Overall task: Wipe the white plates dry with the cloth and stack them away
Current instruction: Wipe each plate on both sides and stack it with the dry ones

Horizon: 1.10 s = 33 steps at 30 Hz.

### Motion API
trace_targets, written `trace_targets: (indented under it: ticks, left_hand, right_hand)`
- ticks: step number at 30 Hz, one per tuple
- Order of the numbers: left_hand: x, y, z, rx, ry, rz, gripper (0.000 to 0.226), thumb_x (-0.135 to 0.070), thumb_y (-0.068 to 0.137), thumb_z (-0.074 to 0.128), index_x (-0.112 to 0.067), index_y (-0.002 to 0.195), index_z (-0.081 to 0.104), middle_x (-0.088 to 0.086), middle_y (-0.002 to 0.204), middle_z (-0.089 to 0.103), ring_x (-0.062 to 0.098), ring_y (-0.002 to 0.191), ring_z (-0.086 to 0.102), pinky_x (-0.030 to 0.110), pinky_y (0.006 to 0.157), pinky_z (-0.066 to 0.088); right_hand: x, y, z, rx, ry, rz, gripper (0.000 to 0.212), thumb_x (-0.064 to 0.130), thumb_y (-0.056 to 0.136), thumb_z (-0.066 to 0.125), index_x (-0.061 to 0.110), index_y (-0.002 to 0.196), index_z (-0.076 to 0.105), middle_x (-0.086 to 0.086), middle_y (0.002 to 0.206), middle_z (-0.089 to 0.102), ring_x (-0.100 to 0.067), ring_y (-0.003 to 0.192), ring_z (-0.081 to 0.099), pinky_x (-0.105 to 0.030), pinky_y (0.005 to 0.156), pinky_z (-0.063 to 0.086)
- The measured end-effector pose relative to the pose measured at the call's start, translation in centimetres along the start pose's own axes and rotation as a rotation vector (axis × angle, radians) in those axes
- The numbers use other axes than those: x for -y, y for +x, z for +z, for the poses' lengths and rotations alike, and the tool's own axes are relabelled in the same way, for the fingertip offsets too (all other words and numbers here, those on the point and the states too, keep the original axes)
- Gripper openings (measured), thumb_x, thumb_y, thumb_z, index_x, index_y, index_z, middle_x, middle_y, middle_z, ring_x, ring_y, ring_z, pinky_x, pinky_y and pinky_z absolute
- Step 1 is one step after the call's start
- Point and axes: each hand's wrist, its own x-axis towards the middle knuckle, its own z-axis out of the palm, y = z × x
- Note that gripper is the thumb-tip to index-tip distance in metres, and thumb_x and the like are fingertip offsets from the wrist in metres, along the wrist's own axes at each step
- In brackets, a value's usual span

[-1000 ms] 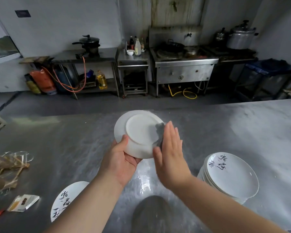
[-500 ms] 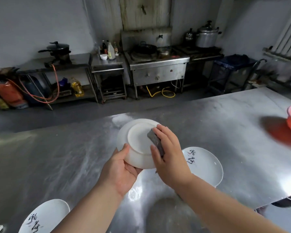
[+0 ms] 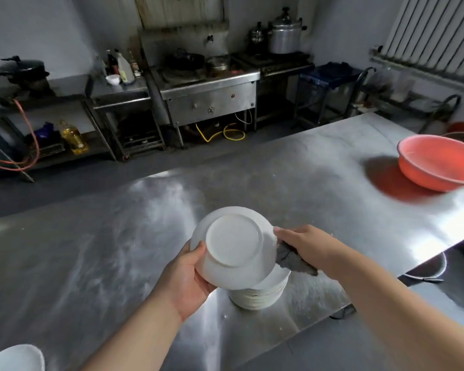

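Head view is showing me the edge of another white plate [image 3: 14, 357] lying nearest, at the near left of the steel counter [image 3: 105, 250]. Further in, my left grip [image 3: 190, 279] is curling round the rim of a white plate [image 3: 233, 245], whose underside is facing me at a tilt. My right grip [image 3: 306, 247] is clutching a bunched grey cloth [image 3: 292, 259] just beside the plate's right rim, with one fingertip touching that rim. Partly hidden under the held plate, a stack of white plates [image 3: 260, 295] is standing on the counter; I cannot tell whether the two are touching. Farther right, a red basin [image 3: 437, 162] is resting on the counter. Beyond, a steel stove [image 3: 209, 97] is standing against the wall, with a pressure cooker [image 3: 284, 36] sitting to its right.
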Motion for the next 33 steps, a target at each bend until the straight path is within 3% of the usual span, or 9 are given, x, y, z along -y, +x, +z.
trace_targets:
  ticks: [7,11,14,17,20,23,25,28,33]
  left_hand:
    - [1.6,3.4,2.8,-0.157,0.458,-0.079,0.016,-0.025,0.102,0.064,-0.018,0.114,0.073,0.001,0.095,0.077,0.016,0.079,0.068,0.031,0.071,0.053]
    - [1.7,5.0,3.0,-0.205,0.789,0.0,0.018,-0.037,0.103,0.064,-0.024,0.113,0.07,-0.013,0.08,0.064,0.008,0.064,0.047,0.027,0.067,0.036]
    - [0.4,6.2,2.4,-0.132,0.697,0.057,0.024,-0.036,0.104,0.062,-0.012,0.1,0.063,-0.005,0.066,0.038,0.014,0.055,0.027,0.026,0.05,0.024]
    - [-0.6,6.5,2.8,-0.081,0.39,0.048,0.043,-0.045,0.108,0.046,-0.009,0.094,0.065,0.003,0.069,0.047,0.015,0.061,0.05,0.028,0.057,0.036]
    - [-0.2,7.3,2.6,-0.118,0.343,0.055,0.056,-0.05,0.109,0.043,-0.007,0.087,0.071,0.005,0.068,0.058,0.018,0.062,0.06,0.029,0.058,0.043]
    - [0.7,8.1,2.2,-0.202,0.541,0.108,0.012,-0.011,0.104,0.059,-0.008,0.103,0.071,0.01,0.088,0.066,0.016,0.066,0.062,0.025,0.056,0.05]
    - [1.2,8.5,1.7,-0.214,0.67,0.134,0.03,0.006,0.098,0.057,-0.016,0.116,0.066,0.009,0.104,0.071,0.02,0.08,0.066,0.028,0.065,0.054]
    - [1.7,9.4,0.9,-0.261,0.848,0.168,0.043,0.001,0.092,0.064,-0.027,0.124,0.061,0.006,0.106,0.075,0.022,0.09,0.071,0.037,0.078,0.059]
    - [2.6,10.5,0.4,-0.413,1.16,0.246,0.01,-0.02,0.083,0.071,-0.025,0.092,0.071,-0.01,0.084,0.077,0.016,0.081,0.073,0.034,0.073,0.059]
  right_hand:
    - [-4.4,3.0,-2.8,0.042,0.28,0.222,0.025,0.039,0.097,0.07,0.017,0.09,0.081,-0.006,0.078,0.07,-0.02,0.06,0.053,-0.028,0.058,0.044]
    - [-5.1,4.6,-3.3,0.058,0.405,0.24,0.038,0.047,0.1,0.065,0.012,0.109,0.077,-0.005,0.089,0.077,-0.018,0.064,0.066,-0.028,0.062,0.052]
    - [-5.0,5.6,-3.9,0.058,0.533,0.216,0.058,0.064,0.099,0.056,0.009,0.104,0.077,-0.007,0.097,0.08,-0.018,0.075,0.075,-0.032,0.069,0.057]
    - [-5.4,6.7,-4.4,0.051,0.644,0.181,0.061,0.064,0.095,0.062,0.007,0.107,0.078,-0.012,0.106,0.08,-0.026,0.097,0.078,-0.047,0.096,0.06]
    - [-5.6,7.2,-4.0,0.068,0.662,0.124,0.038,0.043,0.097,0.071,0.005,0.101,0.074,-0.013,0.105,0.077,-0.029,0.093,0.076,-0.053,0.107,0.053]
    - [-6.0,7.5,-3.4,0.09,0.675,0.058,0.013,0.016,0.093,0.075,0.011,0.101,0.066,-0.02,0.099,0.069,-0.032,0.084,0.069,-0.048,0.094,0.055]
    - [-6.1,7.5,-3.1,0.032,0.53,0.048,0.025,0.012,0.089,0.077,0.012,0.111,0.065,-0.017,0.095,0.077,-0.03,0.077,0.072,-0.035,0.07,0.057]
    - [-5.8,7.1,-2.8,-0.062,0.191,0.056,0.017,0.008,0.091,0.071,0.003,0.107,0.072,-0.013,0.075,0.076,-0.016,0.052,0.068,-0.02,0.043,0.047]
    - [-6.3,7.7,-1.2,-0.068,0.052,0.084,0.014,0.006,0.093,0.064,0.009,0.106,0.068,-0.017,0.083,0.076,-0.023,0.056,0.073,-0.029,0.052,0.059]
